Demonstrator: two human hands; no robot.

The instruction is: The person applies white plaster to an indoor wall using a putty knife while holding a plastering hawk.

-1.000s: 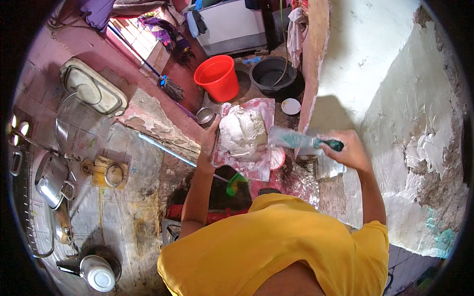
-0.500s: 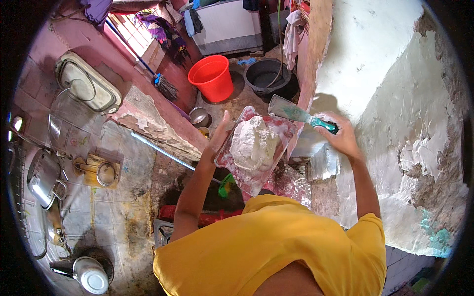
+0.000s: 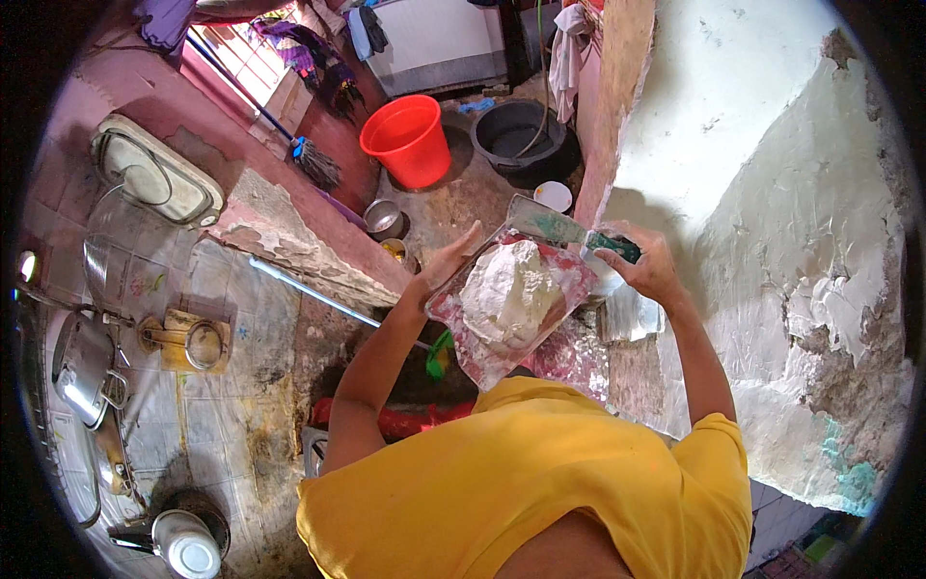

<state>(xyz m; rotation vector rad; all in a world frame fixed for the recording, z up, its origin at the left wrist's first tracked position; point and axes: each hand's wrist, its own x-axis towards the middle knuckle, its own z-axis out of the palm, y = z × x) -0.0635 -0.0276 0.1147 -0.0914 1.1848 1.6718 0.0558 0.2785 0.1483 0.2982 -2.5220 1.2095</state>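
Observation:
My left hand (image 3: 451, 259) supports a reddish, white-smeared tray (image 3: 577, 280) by its left edge; the fingers beneath are hidden. On the tray sits a thick mound of white plaster (image 3: 506, 292). My right hand (image 3: 651, 268) is closed round the green handle of a putty knife (image 3: 548, 224). The knife's broad blade points left, over the far edge of the tray; I cannot tell whether it touches. Right of my right hand rises a wall (image 3: 762, 241), partly coated in smooth white plaster, with rough bare patches.
A red bucket (image 3: 409, 145) and a black tub (image 3: 516, 145) stand on the floor ahead. Metal pots (image 3: 183, 545) and a small strainer (image 3: 204, 344) are on the tiled surface at left. A pale-blue pole (image 3: 318, 297) slants toward my left forearm.
My right hand has brought the putty knife left and down, from beside the tray to over its far edge. The tray has turned slightly and sits a little further right.

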